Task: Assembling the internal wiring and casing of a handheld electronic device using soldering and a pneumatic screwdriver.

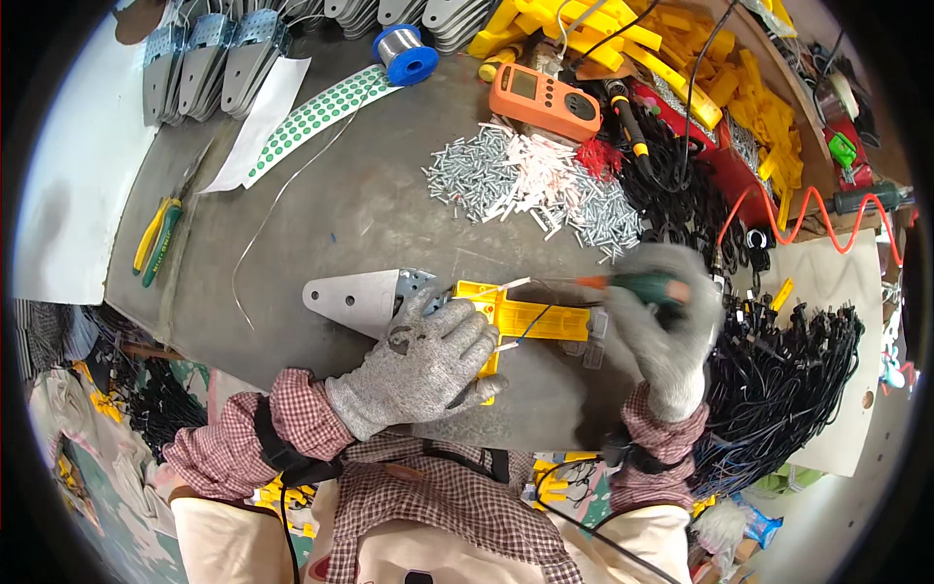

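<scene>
My left hand (pixel 418 365), in a grey knit glove, lies over the end of a yellow plastic housing (pixel 545 319) and holds it on the table. Beside that hand a grey metal plate (pixel 345 300) tapers to the left, its perforated end partly under my fingers. White-sleeved leads (pixel 506 289) and a thin blue wire (pixel 535 323) stick out at the housing. My gloved right hand (pixel 666 336), smeared by motion, grips a screwdriver (pixel 647 285) with a dark green and orange handle. Its thin shaft points left above the housing; the tip is too blurred to make out.
Piled screws (pixel 467 175) and pale sleeves (pixel 545 170) lie beyond the housing, near an orange multimeter (pixel 545 100). Black cables (pixel 778 389) heap at right, beneath a red coiled cord (pixel 808 209). Pliers (pixel 158 238), green-dotted sheet (pixel 321 117) and solder spool (pixel 406 56) lie left and back.
</scene>
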Available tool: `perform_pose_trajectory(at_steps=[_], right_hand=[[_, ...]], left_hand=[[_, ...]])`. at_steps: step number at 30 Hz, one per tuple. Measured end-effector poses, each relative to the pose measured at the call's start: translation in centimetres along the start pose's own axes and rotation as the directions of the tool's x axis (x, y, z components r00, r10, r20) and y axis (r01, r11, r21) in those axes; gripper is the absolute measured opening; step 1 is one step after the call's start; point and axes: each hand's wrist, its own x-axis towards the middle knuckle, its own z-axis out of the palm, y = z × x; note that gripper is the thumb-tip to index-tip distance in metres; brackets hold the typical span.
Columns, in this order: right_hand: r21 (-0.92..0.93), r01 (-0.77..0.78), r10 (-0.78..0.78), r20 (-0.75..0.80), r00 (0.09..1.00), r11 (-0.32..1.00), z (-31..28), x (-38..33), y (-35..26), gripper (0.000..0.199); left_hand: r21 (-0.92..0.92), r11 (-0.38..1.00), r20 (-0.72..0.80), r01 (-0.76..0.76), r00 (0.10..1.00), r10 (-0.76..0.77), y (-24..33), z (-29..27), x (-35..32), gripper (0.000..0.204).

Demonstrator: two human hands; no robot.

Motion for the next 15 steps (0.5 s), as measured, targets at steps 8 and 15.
perform_pose_trajectory(at_steps=[8, 15], right_hand=[[0.084, 0.014, -0.023, 0.108, 0.994, 0.996, 3.0, -1.8, 0.6, 0.027], [0.121, 0.003, -0.029, 0.208, 0.978, 0.993, 3.0, -1.3, 1.3, 0.027]], left_hand=[[0.029, 0.999, 0.011, -0.017, 1.000, 0.016, -0.2, 0.6, -0.3, 0.053], [-0.001, 1.000, 0.016, -0.007, 1.000, 0.007, -0.1, 0.2, 0.2, 0.052]])
